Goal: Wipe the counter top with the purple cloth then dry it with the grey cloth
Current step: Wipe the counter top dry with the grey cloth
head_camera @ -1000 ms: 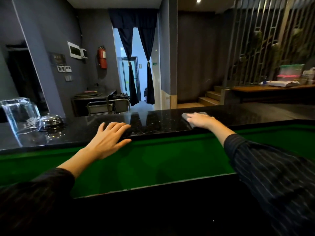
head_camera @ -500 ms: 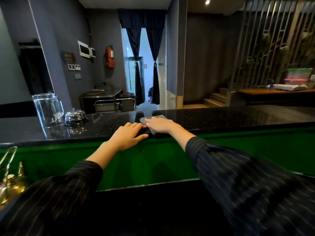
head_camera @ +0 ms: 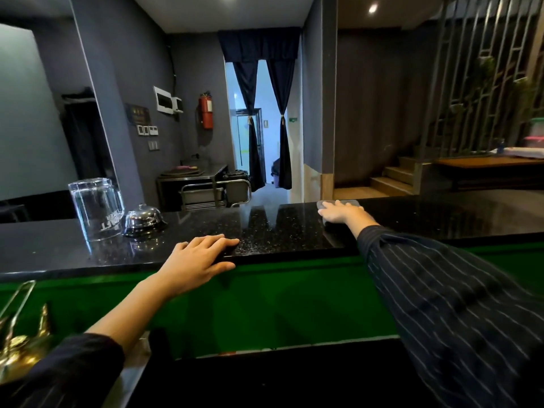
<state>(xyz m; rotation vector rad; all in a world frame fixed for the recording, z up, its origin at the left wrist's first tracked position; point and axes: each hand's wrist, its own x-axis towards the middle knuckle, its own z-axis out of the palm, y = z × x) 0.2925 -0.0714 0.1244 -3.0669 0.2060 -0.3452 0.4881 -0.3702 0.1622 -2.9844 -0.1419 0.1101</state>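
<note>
Slid rightward — right hand (head_camera: 343,212) pressing grey cloth (head_camera: 353,203) at counter's far edge.

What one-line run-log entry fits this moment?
right hand: flat on grey cloth, far counter edge | left hand: braced on counter top

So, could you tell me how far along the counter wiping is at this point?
No purple cloth is in view, which suggests that wiping is finished. Drying is in hand: the right hand presses the grey cloth flat at the counter top's far edge while the left hand rests on the near edge. Probably left: the stretch around the glass jug and bell.
</note>
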